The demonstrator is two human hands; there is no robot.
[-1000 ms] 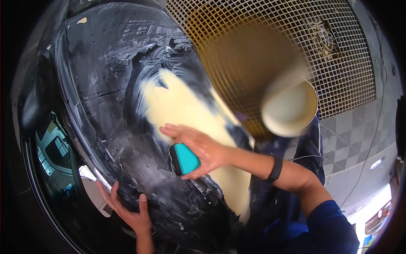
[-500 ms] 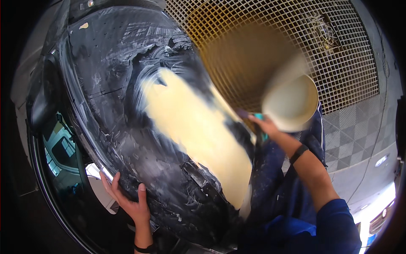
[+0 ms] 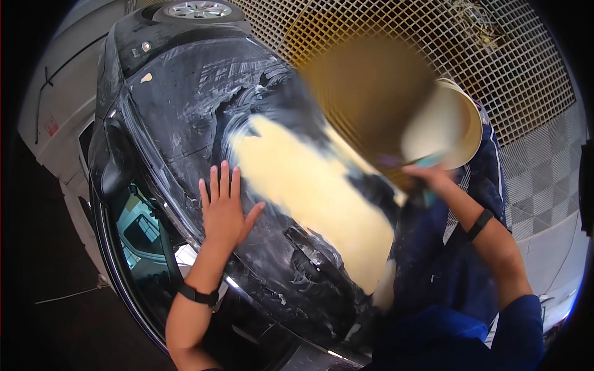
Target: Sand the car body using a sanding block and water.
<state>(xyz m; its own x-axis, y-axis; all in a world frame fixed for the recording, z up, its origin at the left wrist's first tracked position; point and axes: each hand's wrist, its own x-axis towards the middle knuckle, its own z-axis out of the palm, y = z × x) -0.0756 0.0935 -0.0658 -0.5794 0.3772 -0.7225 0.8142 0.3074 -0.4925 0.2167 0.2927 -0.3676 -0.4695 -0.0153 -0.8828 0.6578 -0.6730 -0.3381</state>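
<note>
A black car's side panel [image 3: 167, 117] carries white smears and a long patch of pale yellow filler [image 3: 309, 204]. My left hand [image 3: 223, 210] lies on the dark panel beside the patch, fingers spread. My right hand [image 3: 433, 179] grips a teal block [image 3: 429, 159], both smeared by motion, to the right of the panel's edge. Just above it sits a round cream container [image 3: 467, 127], partly blurred. A large brown blurred area [image 3: 368, 86] covers what lies left of the container.
A side mirror [image 3: 116, 154] and window [image 3: 139, 229] run down the car's left side, with a wheel [image 3: 198, 11] at the top. A metal grating [image 3: 513, 55] and grey patterned tiles [image 3: 535, 173] form the floor on the right. My dark-blue clothed legs [image 3: 470, 266] are at lower right.
My left hand has moved up and right from the window edge onto the panel. My right hand has moved off the filler patch toward the container with the block. The view has shifted.
</note>
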